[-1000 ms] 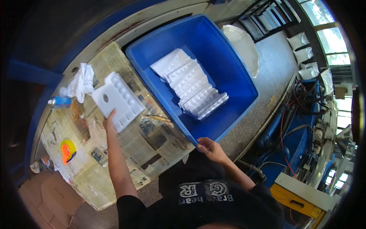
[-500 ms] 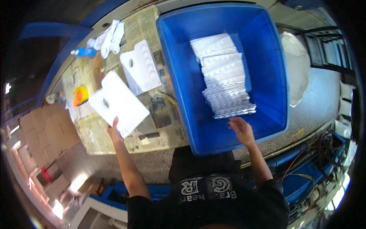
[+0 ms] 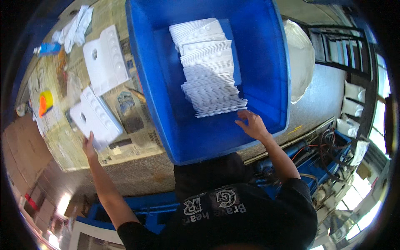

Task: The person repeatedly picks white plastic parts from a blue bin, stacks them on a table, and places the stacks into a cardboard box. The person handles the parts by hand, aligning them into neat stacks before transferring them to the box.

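Note:
My left hand (image 3: 90,146) grips the near corner of a white paint palette (image 3: 96,118) with a thumb hole and a row of round wells, low over the table or on it. Its edge looks thick; whether more than one is there I cannot tell. Just beyond it lies another white palette (image 3: 109,62). Inside a deep blue bin (image 3: 200,143), a long leaning row of white palettes (image 3: 210,77) is packed. My right hand (image 3: 253,124) is at the near end of that row, fingers apart and holding nothing; whether the fingertips touch the last palette is unclear.
Newspaper-like sheets cover the table (image 3: 62,146). On it are white gloves (image 3: 78,26), a blue bottle (image 3: 48,49) and a yellow-orange roll (image 3: 46,102). A white sack (image 3: 299,60) stands right of the bin, and blue machinery with hoses (image 3: 323,160) at the lower right.
The whole view has shifted, moving the bin and table leftward. The palette in my left hand has come down and now shows its wells. My right hand stays by the row's near end.

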Demonstrator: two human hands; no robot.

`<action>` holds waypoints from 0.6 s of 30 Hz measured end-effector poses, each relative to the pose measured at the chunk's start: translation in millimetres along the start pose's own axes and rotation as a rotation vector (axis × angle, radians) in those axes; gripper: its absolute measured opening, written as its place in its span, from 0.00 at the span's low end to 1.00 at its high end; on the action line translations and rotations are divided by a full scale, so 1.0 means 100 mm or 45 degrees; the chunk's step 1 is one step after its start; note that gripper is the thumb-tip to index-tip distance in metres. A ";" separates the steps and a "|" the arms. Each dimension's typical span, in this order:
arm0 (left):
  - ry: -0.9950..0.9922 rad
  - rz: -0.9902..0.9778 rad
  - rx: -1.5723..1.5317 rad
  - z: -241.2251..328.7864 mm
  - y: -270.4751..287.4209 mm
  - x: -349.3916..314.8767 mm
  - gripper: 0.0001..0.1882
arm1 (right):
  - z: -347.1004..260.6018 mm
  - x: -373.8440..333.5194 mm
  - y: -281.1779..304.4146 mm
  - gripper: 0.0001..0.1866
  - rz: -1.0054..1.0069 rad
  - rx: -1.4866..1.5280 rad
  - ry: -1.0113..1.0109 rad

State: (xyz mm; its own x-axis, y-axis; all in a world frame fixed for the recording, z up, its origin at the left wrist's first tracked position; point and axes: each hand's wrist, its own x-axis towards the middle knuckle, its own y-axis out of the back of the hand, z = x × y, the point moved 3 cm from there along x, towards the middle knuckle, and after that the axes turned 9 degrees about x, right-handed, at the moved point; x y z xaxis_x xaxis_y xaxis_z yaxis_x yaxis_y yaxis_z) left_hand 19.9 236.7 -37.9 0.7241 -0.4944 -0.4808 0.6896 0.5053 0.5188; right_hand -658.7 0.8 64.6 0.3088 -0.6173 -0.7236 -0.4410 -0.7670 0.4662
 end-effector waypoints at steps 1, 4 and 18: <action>0.046 0.061 0.279 0.05 -0.05 0.03 0.27 | 0.02 0.06 -0.01 0.28 -0.018 -0.300 0.033; -0.139 0.536 0.746 0.56 -0.41 -0.42 0.27 | 0.12 0.39 -0.20 0.46 -0.177 -0.873 0.144; 1.727 -0.178 -1.068 1.04 -4.98 -3.37 0.55 | 0.17 1.91 -0.33 0.40 -0.349 -0.746 0.357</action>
State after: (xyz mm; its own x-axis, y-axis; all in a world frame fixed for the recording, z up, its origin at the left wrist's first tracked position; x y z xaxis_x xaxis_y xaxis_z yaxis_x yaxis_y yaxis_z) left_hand -569.2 77.9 -60.7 -0.1821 0.1654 -0.9693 0.2294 0.9657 0.1217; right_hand -599.5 -88.7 -97.5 0.5844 -0.3500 -0.7321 0.1861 -0.8204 0.5407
